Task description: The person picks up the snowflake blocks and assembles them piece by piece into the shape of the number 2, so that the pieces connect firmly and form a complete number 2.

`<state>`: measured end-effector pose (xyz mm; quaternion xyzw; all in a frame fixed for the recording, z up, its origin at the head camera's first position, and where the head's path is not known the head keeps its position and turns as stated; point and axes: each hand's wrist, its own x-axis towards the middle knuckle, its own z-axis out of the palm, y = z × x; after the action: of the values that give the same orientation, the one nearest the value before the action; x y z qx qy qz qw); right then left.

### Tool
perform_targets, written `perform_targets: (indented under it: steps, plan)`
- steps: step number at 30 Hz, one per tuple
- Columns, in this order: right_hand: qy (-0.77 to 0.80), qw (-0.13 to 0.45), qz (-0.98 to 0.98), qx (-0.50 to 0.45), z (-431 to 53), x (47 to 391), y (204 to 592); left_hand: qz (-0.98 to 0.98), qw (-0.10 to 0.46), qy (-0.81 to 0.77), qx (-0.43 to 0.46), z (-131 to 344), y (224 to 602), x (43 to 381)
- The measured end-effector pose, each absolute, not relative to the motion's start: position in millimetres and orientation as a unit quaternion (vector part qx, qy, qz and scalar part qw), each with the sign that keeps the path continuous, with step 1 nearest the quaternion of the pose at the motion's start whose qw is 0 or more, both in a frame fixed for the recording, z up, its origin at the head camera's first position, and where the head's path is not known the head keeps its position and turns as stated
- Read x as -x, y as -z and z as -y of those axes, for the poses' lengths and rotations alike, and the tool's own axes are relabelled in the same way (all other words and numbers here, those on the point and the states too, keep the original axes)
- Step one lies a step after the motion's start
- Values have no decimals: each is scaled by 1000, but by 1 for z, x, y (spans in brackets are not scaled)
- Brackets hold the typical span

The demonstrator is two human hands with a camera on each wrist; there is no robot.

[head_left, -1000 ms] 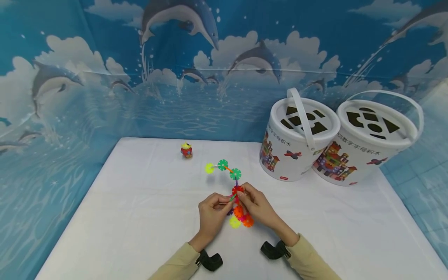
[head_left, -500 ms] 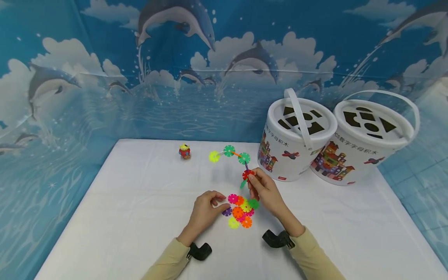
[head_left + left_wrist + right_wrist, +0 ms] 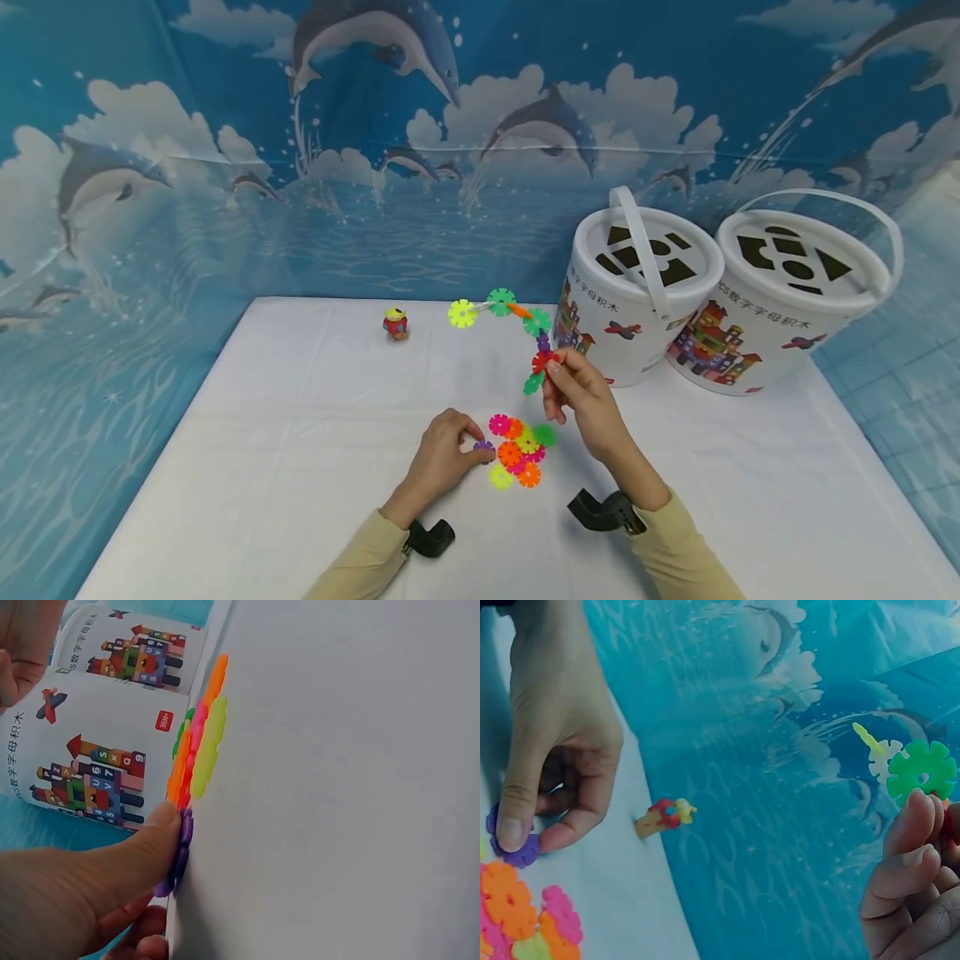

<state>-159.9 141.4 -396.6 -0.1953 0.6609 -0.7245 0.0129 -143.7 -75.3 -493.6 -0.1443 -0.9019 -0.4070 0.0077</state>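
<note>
My right hand holds up a chain of interlocking snowflake discs, gripping it near its red disc. A green disc hangs at the chain's lower end; yellow, white, green, orange and purple discs make up the rest. Down on the table my left hand pinches a purple snowflake disc, its thumb across the face in the right wrist view. Right beside that hand lies a pile of loose snowflake discs in pink, orange, yellow and green.
Two white lidded buckets with handles stand at the back right, close to the raised chain. Toward the table's far edge is a small red and yellow toy figure. A dolphin-print cloth hangs behind the white table.
Both hands were together at the green disc. My right hand has since carried the chain up and to the right, while my left hand moved left and down onto the purple snowflake disc.
</note>
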Motion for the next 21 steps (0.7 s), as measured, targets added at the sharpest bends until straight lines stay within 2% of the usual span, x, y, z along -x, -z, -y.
perform_targets:
  steps: [5,11,16,21]
  plan:
    - [738,17,-640,214,-146,155,388,887,-21,430,165,79,492,146]
    - [767,51,-592,244,-151,151,381,866,-64,458,189,84,485,146]
    - [787,81,-539,291,-153,150,379,845,-115,479,208,82,468,145]
    - [787,91,-519,320,-152,149,377,807,-143,531,213,78,440,140]
